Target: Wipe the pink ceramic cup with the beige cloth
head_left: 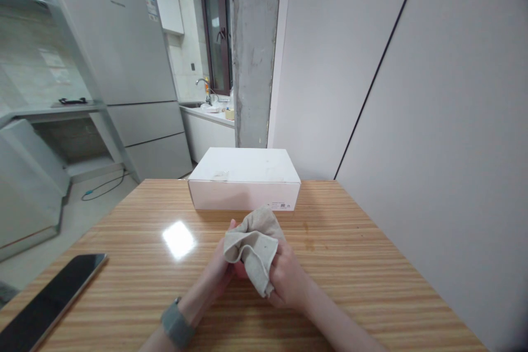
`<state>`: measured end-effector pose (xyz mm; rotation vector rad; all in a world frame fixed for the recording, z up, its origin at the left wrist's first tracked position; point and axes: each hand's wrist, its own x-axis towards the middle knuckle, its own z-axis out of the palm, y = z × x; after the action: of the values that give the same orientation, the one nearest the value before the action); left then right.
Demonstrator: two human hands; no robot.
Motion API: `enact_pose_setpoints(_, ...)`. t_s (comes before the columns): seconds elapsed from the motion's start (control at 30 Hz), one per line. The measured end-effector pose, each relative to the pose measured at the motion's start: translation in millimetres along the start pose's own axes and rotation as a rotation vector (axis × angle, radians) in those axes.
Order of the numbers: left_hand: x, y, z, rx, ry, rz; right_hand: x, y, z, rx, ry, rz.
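Both of my hands meet over the middle of the wooden table [371, 264] and grip a crumpled beige cloth [253, 245]. My left hand [220, 272], with a grey watch band on its wrist, closes on the cloth's left fold. My right hand [289, 280] holds the cloth's right side, and a flap hangs down over its fingers. A closed white cardboard box [245, 179] lies just beyond the cloth, at the table's far edge.
A dark phone [51, 302] lies face up near the table's left front corner. A white wall runs along the right. Beyond the table stand a concrete pillar [253, 49], a grey fridge [124, 66] and a kitchen counter with a tap [204, 85].
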<state>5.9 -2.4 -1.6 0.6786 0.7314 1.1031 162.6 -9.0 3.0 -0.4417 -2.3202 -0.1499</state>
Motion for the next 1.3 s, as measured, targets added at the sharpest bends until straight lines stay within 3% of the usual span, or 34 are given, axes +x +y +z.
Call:
enact_pose_setpoints(0.27, 3, -4, 0.0, 0.098, 0.076, 0.075, 3, -1, -1, 0.076, -0.184, 0.159)
enact_pose_setpoints(0.47, 3, -9, 1.3, 0.239, 0.195, 0.218, 3, 3, 2, 0.038, -0.184, 0.269)
enact_pose_setpoints(0.7, -4, -4, 11.4, 0.216, 0.124, 0.238, 5, 8, 5, 0.003, -0.1, 0.307)
enact_pose_setpoints(0.87, -7, -3, 16.1, 0.088, 0.049, 0.215, -1, 14, 5, -0.055, -0.016, 0.221)
enact_pose_setpoints(1.0, -4, 6, 5.0, 0.105, 0.032, 0.158, -10, 18, 7, -0.116, 0.013, 0.093)
enact_pose_setpoints(1.13, -1, 19, -11.1, 0.302, 0.106, 0.075, -9, 12, 11, -0.132, 0.004, -0.009)
enact_pose_setpoints(1.3, -4, 29, -12.0, 0.628, 0.09, 0.145, -5, 4, 18, -0.123, -0.04, -0.082)
